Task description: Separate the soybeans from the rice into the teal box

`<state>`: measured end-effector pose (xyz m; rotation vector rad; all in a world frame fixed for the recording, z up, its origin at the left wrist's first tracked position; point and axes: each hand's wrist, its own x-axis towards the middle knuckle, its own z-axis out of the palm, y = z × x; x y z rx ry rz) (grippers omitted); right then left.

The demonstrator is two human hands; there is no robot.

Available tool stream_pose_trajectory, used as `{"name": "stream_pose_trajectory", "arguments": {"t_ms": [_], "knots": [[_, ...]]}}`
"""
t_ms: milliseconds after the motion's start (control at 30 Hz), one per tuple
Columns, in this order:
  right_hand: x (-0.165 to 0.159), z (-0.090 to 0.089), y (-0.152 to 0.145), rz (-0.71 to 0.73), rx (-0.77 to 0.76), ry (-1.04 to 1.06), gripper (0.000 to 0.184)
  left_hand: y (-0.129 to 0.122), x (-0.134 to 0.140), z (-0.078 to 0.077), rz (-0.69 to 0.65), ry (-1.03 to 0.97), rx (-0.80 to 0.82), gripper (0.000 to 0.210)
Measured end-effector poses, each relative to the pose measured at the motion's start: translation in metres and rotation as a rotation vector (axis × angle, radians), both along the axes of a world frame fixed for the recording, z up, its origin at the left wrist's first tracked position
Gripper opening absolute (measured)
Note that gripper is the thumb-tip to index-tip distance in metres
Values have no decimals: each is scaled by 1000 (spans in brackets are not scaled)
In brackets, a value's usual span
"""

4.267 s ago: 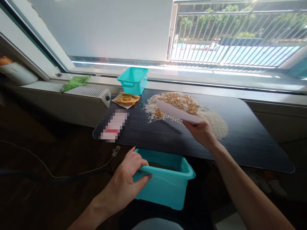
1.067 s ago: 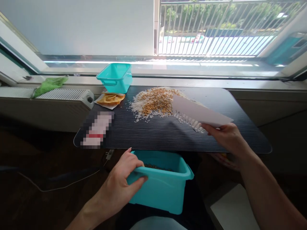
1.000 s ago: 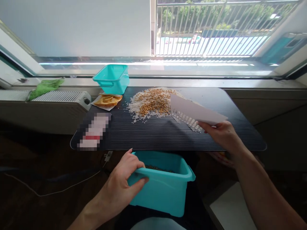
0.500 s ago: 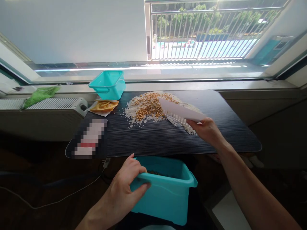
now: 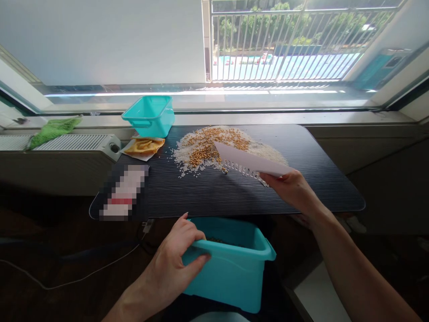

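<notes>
My left hand (image 5: 179, 259) is closed on the near-left rim of a turquoise plastic bin (image 5: 228, 277) below the table's front edge. Small brownish pieces lie in it, too dark to identify. In my right hand (image 5: 291, 190) is a thin white slotted sheet (image 5: 251, 160), held by its right end. It is tilted, its row of slots along the lower side, and its left end is at the pile. The pile mixes white rice-like grains (image 5: 271, 152) and round golden beans (image 5: 200, 156). The sheet hides part of the pile.
The dark table (image 5: 187, 197) stands against a window sill. At its back left are a second turquoise bin (image 5: 152, 118) and an orange-yellow folded item (image 5: 145, 146) on white paper. A blurred item (image 5: 125, 192) lies front left. A green cloth (image 5: 55, 129) rests on the radiator (image 5: 80, 142).
My right hand has tilted and shifted the slotted sheet slightly left and down, and the grains beneath it now spread less toward the table's front. My left hand keeps its hold on the bin.
</notes>
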<state>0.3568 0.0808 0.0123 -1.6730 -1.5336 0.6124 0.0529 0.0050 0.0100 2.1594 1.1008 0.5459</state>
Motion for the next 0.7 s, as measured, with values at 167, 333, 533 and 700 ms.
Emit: {"name": "stream_pose_trajectory", "arguments": {"t_ms": [167,333,533,700], "knots": [[2,-3,-7,7,9,28,27,0,1,-1,2,4,8,11],[0,-2,-14,32,-11,30,28,1,1,-1,-1,14,-2,10],[-5,-4,-1,-27,-6,-25,27,2,-1,-1,10,18,-26,8],[-9,-8,-3,40,-12,22,27,3,-8,-2,55,37,-52,4]]}}
